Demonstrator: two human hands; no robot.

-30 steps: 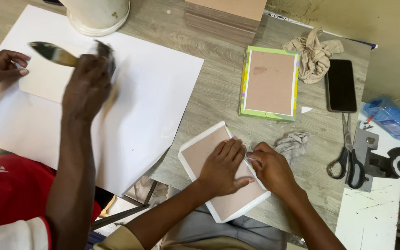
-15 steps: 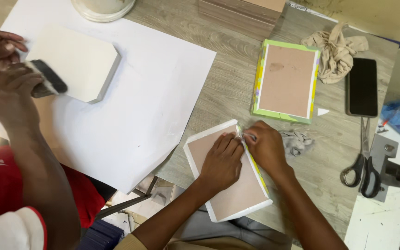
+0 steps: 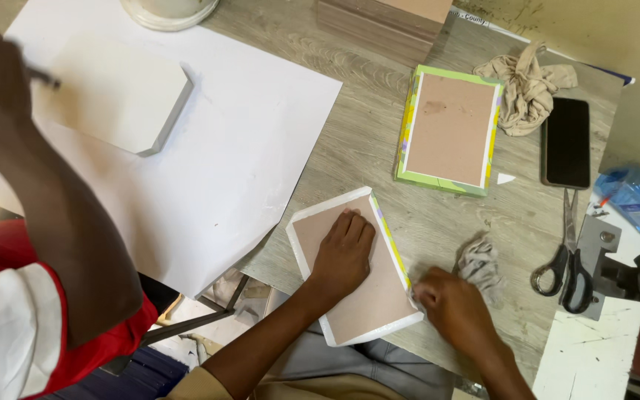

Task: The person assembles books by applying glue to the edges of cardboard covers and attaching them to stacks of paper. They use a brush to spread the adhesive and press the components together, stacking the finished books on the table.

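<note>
Left hand [image 3: 344, 252] flat on one of two boards [image 3: 353, 278].

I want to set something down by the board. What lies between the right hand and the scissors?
In the head view, a crumpled grey rag lies between the right hand and the scissors; beyond it, bare table.

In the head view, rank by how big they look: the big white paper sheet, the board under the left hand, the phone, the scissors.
1. White paper sheet
2. Board under the left hand
3. Phone and scissors: look alike, unranked.
</note>
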